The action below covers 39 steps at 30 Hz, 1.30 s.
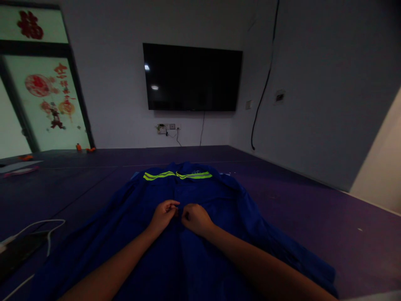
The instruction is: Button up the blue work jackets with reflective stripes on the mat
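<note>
A blue work jacket (206, 196) lies spread on the floor with its front up and its sleeves out to both sides. Yellow-green reflective strips (196, 175) cross its chest, split by the front opening. Over that opening, at the middle of the jacket, my two hands are close together. My left hand (164, 212) has its fingers bent and pinched on the jacket's front edge. Just to its right, my right hand (194, 217) is curled closed at the same edge. The fingertips are dim, and any button or zip between them is hidden.
At the left, a dark phone-like slab (25, 253) lies with a white cable (58, 220). Beyond it are a flat pale item (20, 166) and small orange objects (90, 149). A television (192, 77) hangs on the far wall; a black cable (263, 92) dangles at the right.
</note>
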Motion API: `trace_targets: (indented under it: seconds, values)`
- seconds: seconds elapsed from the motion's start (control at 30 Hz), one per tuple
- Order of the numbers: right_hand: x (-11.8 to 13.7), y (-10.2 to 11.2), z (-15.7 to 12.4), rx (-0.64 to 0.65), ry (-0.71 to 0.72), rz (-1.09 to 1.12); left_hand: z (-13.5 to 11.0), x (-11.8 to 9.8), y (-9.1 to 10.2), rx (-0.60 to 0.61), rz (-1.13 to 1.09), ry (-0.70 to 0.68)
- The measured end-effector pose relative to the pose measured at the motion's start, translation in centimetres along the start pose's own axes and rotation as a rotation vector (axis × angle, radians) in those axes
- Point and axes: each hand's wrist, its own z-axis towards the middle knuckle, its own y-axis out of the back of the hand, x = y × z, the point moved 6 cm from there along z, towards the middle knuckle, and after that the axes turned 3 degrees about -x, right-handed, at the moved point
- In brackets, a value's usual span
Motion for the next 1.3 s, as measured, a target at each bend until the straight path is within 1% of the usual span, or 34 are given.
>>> trace_targets:
  seconds: [0.2,0.77,1.3]
  values:
    - [0.2,0.19,-0.06,0.034,-0.019,-0.031,0.02,0.11,0.09,0.0,0.032,0.008]
    - [0.04,-0.01,-0.07,0.009,0.01,-0.022,0.18,0.42,-0.01,0.02,0.041,0.012]
    - [0.1,-0.12,-0.04,0.045,0.016,-0.068,0.15,0.57,-0.02,0.021,0.027,0.021]
